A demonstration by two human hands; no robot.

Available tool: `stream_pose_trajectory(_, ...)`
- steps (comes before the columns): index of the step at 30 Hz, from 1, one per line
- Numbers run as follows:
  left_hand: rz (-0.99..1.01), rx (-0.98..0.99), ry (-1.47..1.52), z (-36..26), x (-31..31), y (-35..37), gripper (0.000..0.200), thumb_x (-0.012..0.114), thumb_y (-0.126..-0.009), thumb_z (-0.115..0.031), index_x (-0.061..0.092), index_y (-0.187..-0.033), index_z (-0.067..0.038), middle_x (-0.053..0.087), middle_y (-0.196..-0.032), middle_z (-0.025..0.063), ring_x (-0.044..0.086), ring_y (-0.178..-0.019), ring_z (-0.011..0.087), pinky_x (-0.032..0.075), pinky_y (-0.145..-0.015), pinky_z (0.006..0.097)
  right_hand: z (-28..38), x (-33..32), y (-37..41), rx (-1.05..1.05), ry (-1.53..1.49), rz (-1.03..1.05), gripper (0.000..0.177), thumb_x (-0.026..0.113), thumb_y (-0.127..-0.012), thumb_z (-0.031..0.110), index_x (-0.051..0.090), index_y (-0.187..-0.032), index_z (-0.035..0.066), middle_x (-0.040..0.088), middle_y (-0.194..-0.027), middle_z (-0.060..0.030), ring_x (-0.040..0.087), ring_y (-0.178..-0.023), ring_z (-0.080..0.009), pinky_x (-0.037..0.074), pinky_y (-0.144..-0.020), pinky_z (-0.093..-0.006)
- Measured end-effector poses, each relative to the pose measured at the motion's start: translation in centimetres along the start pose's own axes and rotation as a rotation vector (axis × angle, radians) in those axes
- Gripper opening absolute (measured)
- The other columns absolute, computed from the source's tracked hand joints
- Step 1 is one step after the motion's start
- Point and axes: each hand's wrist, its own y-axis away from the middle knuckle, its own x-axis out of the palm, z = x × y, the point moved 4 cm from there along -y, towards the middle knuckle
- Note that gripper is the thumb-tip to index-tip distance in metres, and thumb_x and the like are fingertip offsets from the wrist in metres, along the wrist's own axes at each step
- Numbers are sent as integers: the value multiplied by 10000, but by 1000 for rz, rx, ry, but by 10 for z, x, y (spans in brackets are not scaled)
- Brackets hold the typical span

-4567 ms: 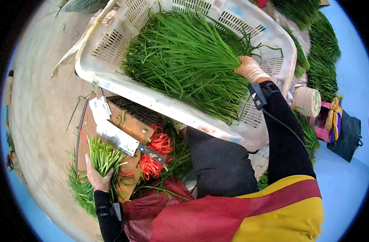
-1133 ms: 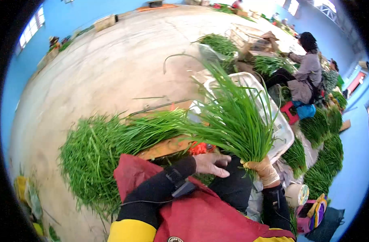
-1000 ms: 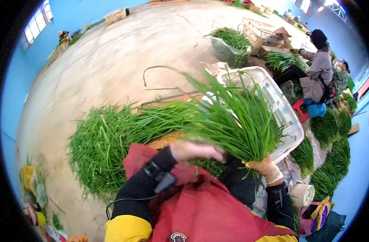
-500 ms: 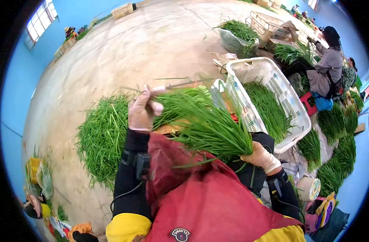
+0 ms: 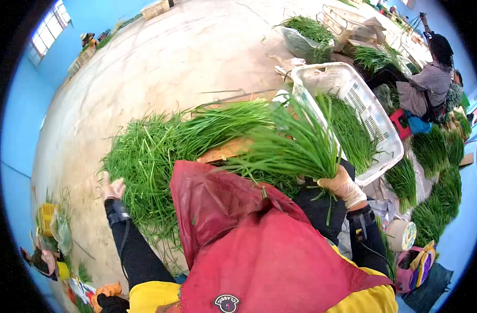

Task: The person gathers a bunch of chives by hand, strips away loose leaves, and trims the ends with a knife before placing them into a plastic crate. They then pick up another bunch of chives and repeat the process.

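Observation:
My right hand (image 5: 344, 188), in a thin whitish glove, is closed round the lower end of a bunch of chives (image 5: 296, 148). Their long green leaves fan out to the left and are blurred by motion. My left hand (image 5: 112, 187), gloved too, is out at the far left with fingers apart and nothing in it. It is beside the left edge of a large loose heap of chives (image 5: 144, 167) on the floor. More chives (image 5: 228, 122) lie in a row over a brown board (image 5: 225, 150) in front of my red apron (image 5: 259, 250).
A white plastic crate (image 5: 377, 117) with chives inside stands to the right of the bunch. Beyond it are a filled plastic bag (image 5: 306, 44) and a seated person (image 5: 429, 86). Chive bundles (image 5: 431, 151) lie along the right, near a round white tub (image 5: 401, 235).
My left hand has swung left and down, from above the board to the heap's outer edge. My right hand has shifted slightly right and up with the bunch. The seated person's arm has risen.

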Motion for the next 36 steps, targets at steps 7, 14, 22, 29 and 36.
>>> stream_pose_trajectory(7, 1238, 87, -380, 51, 176, 226, 355, 585, -889, -170, 601, -1149, 70, 681, -1016, 206, 695, -842, 255, 565, -753, 318, 28, 9, -10, -54, -144, -62, 502, 683, -731, -26, 551, -1214, -8, 659, -1091, -76, 621, -966, -169, 482, -883, -300)
stream_pose_trajectory(14, 1903, -37, -272, 220, 306, 312, 1025, 739, -795, -258, 27, -1522, -137, 271, -1517, 157, 326, -1361, 284, 341, -1072, 423, 41, 50, -26, -121, -109, -13, 537, 734, -732, -17, 534, -1230, -12, 651, -1093, -80, 611, -957, -176, 488, -875, -311)
stream_pose_trajectory(22, 1773, -87, 349, 179, 329, 352, 1029, 649, -770, -633, 109, -1511, -165, 338, -1473, 191, 414, -1310, 312, 367, -1063, 475, 62, 86, -15, -47, 255, 240, 492, 694, -755, 12, 538, -1222, -6, 657, -1100, -64, 584, -999, -145, 459, -905, -299)
stream_pose_trajectory(29, 1689, -132, 465, 148, 336, 339, 1071, 628, -737, -694, 99, -1509, -173, 294, -1464, 277, 397, -1309, 381, 398, -1045, 487, 24, 83, -19, 125, 505, 512, 491, 730, -727, 119, 565, -1172, -6, 689, -1027, -98, 623, -954, -184, 482, -856, -336)
stream_pose_trajectory(36, 1585, -49, 388, 125, 346, 325, 1004, 713, -751, -436, 130, -1507, -124, 484, -1338, 246, 543, -1176, 333, 447, -1000, 462, 6, 81, -11, 175, 262, 560, 457, 772, -722, 112, 617, -1142, 21, 689, -1019, -48, 608, -894, -134, 489, -807, -307)
